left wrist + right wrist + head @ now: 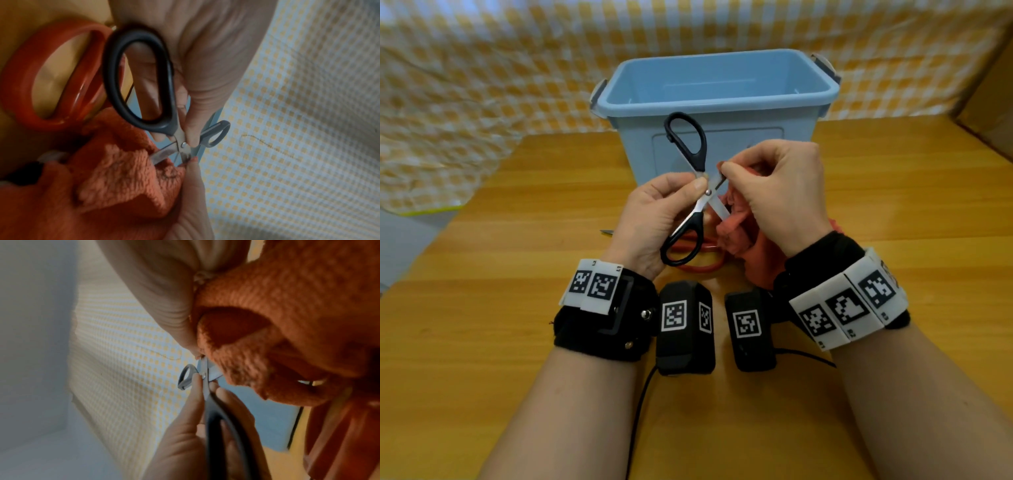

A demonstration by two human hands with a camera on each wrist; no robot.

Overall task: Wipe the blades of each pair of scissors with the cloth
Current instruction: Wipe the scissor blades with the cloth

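My left hand [654, 212] pinches the black-handled scissors [690, 144] at their pivot, holding them above the table with the blades spread apart. One handle loop points up toward the bin, the other [139, 78] lies by my palm. My right hand [774, 192] grips the orange cloth [736, 229] and pinches a fold of it around one blade just past the pivot. The other short blade [719, 207] shows bare against the cloth. In the right wrist view the cloth [287, 305] bunches under my fingers. A red-handled pair of scissors [51, 78] lies on the table beneath my hands.
A light blue plastic bin [719, 92] stands open right behind my hands. The wooden table [517, 342] stretches around it. A yellow checked cloth [465, 85] hangs at the back. A metal tip [606, 232] pokes out left of my left hand.
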